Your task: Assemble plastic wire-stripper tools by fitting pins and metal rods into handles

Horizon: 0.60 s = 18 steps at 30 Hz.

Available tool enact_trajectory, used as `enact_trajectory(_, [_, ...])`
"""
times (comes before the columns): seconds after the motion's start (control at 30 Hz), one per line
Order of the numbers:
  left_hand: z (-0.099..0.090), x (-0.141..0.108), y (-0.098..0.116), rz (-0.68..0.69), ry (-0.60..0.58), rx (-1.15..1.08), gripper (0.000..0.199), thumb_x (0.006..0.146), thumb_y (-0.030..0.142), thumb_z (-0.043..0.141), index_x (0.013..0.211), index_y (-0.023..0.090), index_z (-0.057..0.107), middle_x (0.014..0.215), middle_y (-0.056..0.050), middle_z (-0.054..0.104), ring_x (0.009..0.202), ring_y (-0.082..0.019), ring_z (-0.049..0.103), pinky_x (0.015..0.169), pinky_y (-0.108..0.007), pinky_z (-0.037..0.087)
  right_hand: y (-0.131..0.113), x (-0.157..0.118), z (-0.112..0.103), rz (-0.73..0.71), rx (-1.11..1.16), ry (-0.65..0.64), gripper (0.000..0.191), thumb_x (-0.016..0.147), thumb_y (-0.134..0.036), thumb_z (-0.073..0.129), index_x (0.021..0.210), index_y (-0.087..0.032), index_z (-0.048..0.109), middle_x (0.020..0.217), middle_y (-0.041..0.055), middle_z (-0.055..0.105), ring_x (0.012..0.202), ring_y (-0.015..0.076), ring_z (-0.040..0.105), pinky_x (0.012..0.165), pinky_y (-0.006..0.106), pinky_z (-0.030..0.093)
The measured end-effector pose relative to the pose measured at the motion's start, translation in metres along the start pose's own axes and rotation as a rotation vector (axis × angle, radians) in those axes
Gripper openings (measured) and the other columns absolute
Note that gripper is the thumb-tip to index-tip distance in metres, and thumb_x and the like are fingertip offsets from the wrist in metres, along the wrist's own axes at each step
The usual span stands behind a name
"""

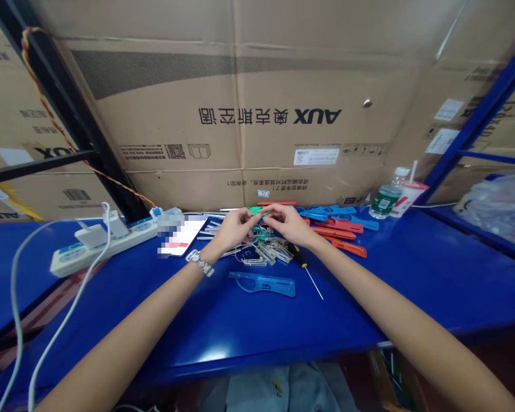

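Note:
My left hand point(237, 229), a metal watch or bracelet on its wrist, is closed with the fingertips pinched. Opposite it, my right hand point(290, 223) is pinched too, and the fingertips of both almost meet. Whatever is between them is too small to make out. Under the hands lies a heap of clear plastic pieces point(274, 252) with some thin green parts. A blue plastic handle-shaped piece point(268, 284) lies nearer to me. Beside my right hand is a screwdriver point(304, 264) with a black and yellow handle. Thin metal rods point(206, 232) lie left of the heap.
Several red plastic pieces point(335, 233) and blue pieces point(326, 213) lie right of my hands. At left are a phone point(187, 236) and a white power strip point(133, 234) with cables. A bottle point(384, 201) and a cup point(407, 197) stand back right, before a large cardboard box point(266, 68).

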State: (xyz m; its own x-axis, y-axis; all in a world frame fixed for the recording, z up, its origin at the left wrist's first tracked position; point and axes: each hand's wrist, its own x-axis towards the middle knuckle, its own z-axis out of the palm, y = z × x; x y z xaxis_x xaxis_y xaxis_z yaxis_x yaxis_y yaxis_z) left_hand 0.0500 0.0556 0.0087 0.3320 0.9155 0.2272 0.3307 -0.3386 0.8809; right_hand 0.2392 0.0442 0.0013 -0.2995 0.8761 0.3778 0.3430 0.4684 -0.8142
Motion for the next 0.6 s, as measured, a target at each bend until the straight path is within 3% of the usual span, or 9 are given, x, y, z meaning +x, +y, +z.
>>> enact_trajectory(0.1, [-0.002, 0.006, -0.003, -0.048, 0.034, -0.153, 0.038, 0.093, 0.047, 0.069, 0.074, 0.018, 0.054, 0.059, 0.002, 0.056, 0.05, -0.014, 0.058, 0.048, -0.028, 0.051, -0.001, -0.01, -0.009, -0.06, -0.198, 0.042, 0.028, 0.09, -0.03, 0.069, 0.117, -0.02, 0.069, 0.106, 0.0076, 0.076, 0.09, 0.0212, 0.07, 0.084, 0.039, 0.057])
enact_trajectory(0.23, [-0.011, 0.016, -0.01, -0.008, 0.138, -0.026, 0.038, 0.092, 0.047, 0.068, 0.07, 0.017, 0.058, 0.058, 0.002, 0.057, 0.05, -0.014, 0.056, 0.053, -0.028, 0.047, 0.002, -0.017, -0.02, -0.125, -0.427, 0.048, 0.038, 0.085, -0.027, 0.076, 0.123, -0.024, 0.07, 0.127, 0.0084, 0.072, 0.116, 0.027, 0.068, 0.103, 0.046, 0.051])
enact_trajectory(0.3, [-0.017, 0.019, -0.015, 0.053, 0.183, 0.106, 0.037, 0.092, 0.047, 0.065, 0.071, 0.017, 0.062, 0.061, 0.0, 0.06, 0.058, -0.016, 0.059, 0.058, -0.028, 0.046, 0.008, -0.014, -0.027, -0.127, -0.451, 0.061, 0.034, 0.088, -0.025, 0.073, 0.122, -0.024, 0.072, 0.127, 0.0086, 0.073, 0.118, 0.0264, 0.068, 0.105, 0.046, 0.05])
enact_trajectory(0.43, [-0.024, 0.017, -0.029, 0.208, 0.264, 0.272, 0.029, 0.098, 0.042, 0.055, 0.092, 0.017, 0.067, 0.086, -0.006, 0.072, 0.079, -0.02, 0.066, 0.069, -0.031, 0.048, 0.02, -0.004, -0.036, -0.102, -0.526, 0.063, 0.034, 0.089, -0.027, 0.072, 0.124, -0.024, 0.072, 0.124, 0.0092, 0.074, 0.114, 0.0271, 0.068, 0.102, 0.047, 0.051])
enact_trajectory(0.6, [-0.029, 0.012, -0.046, 0.347, 0.171, 0.49, 0.015, 0.098, 0.029, 0.053, 0.094, 0.018, 0.064, 0.097, -0.007, 0.067, 0.093, -0.024, 0.063, 0.085, -0.038, 0.05, 0.032, -0.006, -0.03, -0.118, -0.68, -0.083, 0.037, 0.088, -0.032, 0.074, 0.125, -0.026, 0.072, 0.127, 0.0105, 0.069, 0.123, 0.0323, 0.057, 0.105, 0.053, 0.044])
